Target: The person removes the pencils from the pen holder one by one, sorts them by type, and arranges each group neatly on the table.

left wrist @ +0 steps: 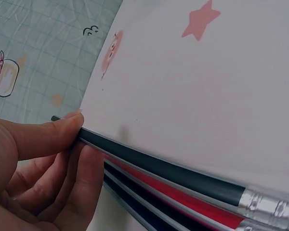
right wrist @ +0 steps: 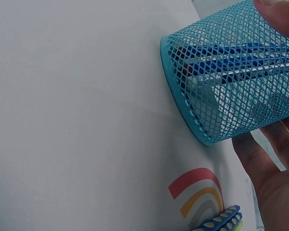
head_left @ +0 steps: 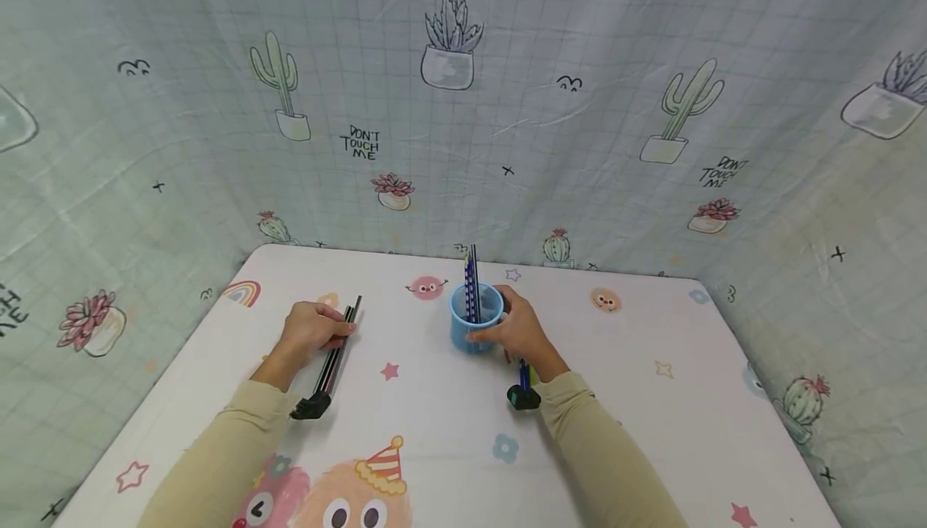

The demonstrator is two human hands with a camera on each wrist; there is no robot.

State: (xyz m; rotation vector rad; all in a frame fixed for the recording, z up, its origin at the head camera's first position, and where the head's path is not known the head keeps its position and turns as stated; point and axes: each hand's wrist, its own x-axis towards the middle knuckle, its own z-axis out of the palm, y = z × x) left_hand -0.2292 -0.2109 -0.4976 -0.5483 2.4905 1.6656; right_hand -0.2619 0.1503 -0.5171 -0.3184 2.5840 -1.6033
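Note:
My left hand [head_left: 313, 328] grips a bundle of several long pencils [head_left: 340, 344] that lies on the table at the left. In the left wrist view the thumb [left wrist: 48, 134] presses on the top black pencil [left wrist: 173, 171], a red one shows below it, and the fingers curl beneath. My right hand [head_left: 517, 331] holds a blue mesh cup [head_left: 474, 320] standing at the table's middle back, with blue pencils [head_left: 471, 282] upright inside. The right wrist view shows the cup [right wrist: 221, 86], the blue pencils [right wrist: 241, 53] through the mesh, and my right palm [right wrist: 269, 163] against its side.
The table [head_left: 652, 431] wears a white cloth with cartoon prints. Blue-and-green pencil ends [head_left: 525, 375] lie by my right wrist, and a dotted blue pencil end [right wrist: 221, 222] shows in the right wrist view. A cactus-print curtain [head_left: 579, 109] closes in the back and sides.

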